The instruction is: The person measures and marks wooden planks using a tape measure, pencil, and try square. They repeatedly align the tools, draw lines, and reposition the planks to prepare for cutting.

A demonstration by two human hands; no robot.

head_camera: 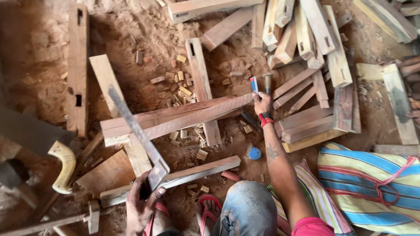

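Gripping a blue-handled chisel (254, 84) in the closed right hand (262, 104) at the long rail's (183, 117) end, while the left hand (140, 205) clasps a steel square (138, 133); better to keep the blade upright.

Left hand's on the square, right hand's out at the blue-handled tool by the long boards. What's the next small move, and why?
Probably draw the right hand back with the blue-handled tool toward the left hand. Its grip is already closed on the tool, while the left pins the metal square against the near board, apparently ready for marking.
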